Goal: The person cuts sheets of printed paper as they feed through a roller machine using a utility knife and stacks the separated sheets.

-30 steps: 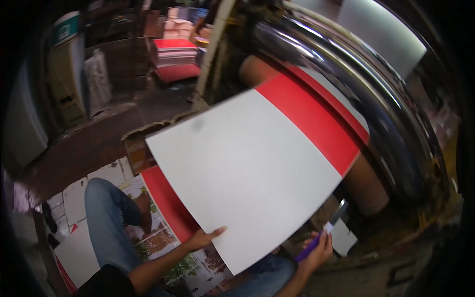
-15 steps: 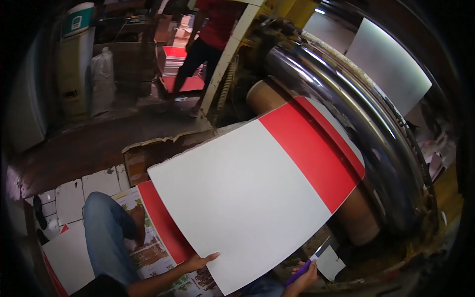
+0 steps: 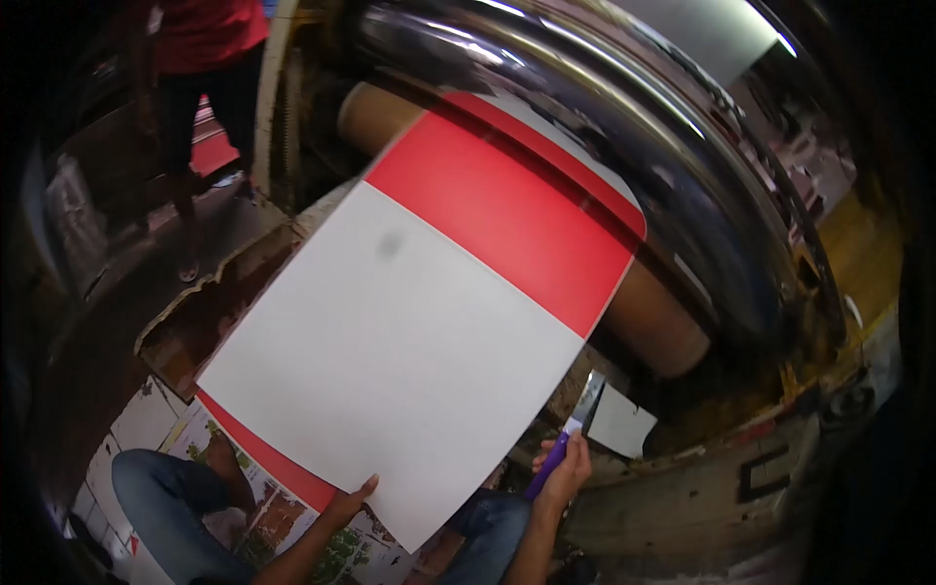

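Observation:
A large white sheet with a red band (image 3: 380,302) slopes up from my lap, its far end curving in below a shiny metal roller. My left hand (image 3: 348,504) pinches its near edge, thumb on top and fingers hidden underneath. Another sheet with a red strip (image 3: 263,456) lies partly covered below it. To the right of the sheet, my right hand (image 3: 565,470) is closed round the purple handle of a knife (image 3: 548,468), its metal blade pointing up and away. Just beyond the blade lies a small white piece (image 3: 621,421).
The metal roller (image 3: 585,156) spans the machine, with a brown cylinder (image 3: 658,327) beneath it. A worn ledge (image 3: 175,336) borders the left side. Printed sheets (image 3: 283,517) lie by my bare foot. A person in a red shirt (image 3: 210,39) stands at the back left.
The camera view has turned, so machine and sheet appear farther left and higher. A blurred dark spot now shows over the white area. Both hands keep their holds.

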### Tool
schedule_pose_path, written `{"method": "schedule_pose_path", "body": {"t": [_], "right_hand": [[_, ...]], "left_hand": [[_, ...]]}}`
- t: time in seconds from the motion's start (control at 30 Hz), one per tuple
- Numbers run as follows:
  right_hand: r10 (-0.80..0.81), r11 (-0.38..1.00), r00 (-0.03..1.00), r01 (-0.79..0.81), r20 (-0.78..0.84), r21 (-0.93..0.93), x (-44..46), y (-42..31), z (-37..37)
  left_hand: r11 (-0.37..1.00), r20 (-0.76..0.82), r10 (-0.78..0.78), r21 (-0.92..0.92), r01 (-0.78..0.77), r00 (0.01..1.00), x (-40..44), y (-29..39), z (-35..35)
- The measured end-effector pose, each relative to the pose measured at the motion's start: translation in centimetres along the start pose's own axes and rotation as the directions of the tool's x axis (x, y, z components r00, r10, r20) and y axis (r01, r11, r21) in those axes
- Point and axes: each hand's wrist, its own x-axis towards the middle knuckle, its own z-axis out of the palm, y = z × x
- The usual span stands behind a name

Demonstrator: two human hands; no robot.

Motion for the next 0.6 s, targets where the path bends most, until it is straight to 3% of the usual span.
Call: {"method": "schedule_pose_path", "body": {"t": [0.23, 0.37, 0.47, 0.53, 0.57, 0.6], "right_hand": [[-0.004, 1.0, 0.999, 0.005, -0.043, 0.012, 1.3, 0.3, -0.4], [-0.016, 1.0, 1.0, 0.016, -0.018, 0.003, 1.8, 1.1, -1.0], [0.002, 1.0, 0.999, -0.003, -0.041, -0.003, 2.1, 1.6, -2.5], [0.035, 0.999, 0.998, -0.036, -0.051, -0.02, 2.6, 1.9, -2.0], [0.048, 0.997, 0.997, -0.051, -0.057, -0.053, 2.4, 1.6, -2.1], [0.036, 0.998, 0.999, -0.037, -0.011, -0.054, 2.7, 2.0, -2.2]], "left_hand": [[0.977, 0.03, -0.16, -0.135, 0.163, 0.987, 0.3, 0.2, -0.2], [0.987, 0.008, -0.134, -0.094, 0.134, 0.991, -1.5, 1.2, -0.4], [0.97, -0.006, -0.122, -0.21, 0.118, 0.992, -3.6, 2.5, 0.7], [0.99, -0.021, -0.137, -0.016, 0.137, 0.99, -4.8, 3.0, 0.4], [0.993, -0.079, -0.111, -0.044, 0.108, 0.991, -5.5, 2.8, 0.1], [1.0, -0.03, -0.013, -0.028, 0.012, 0.999, -5.9, 2.5, 0.0]]}}
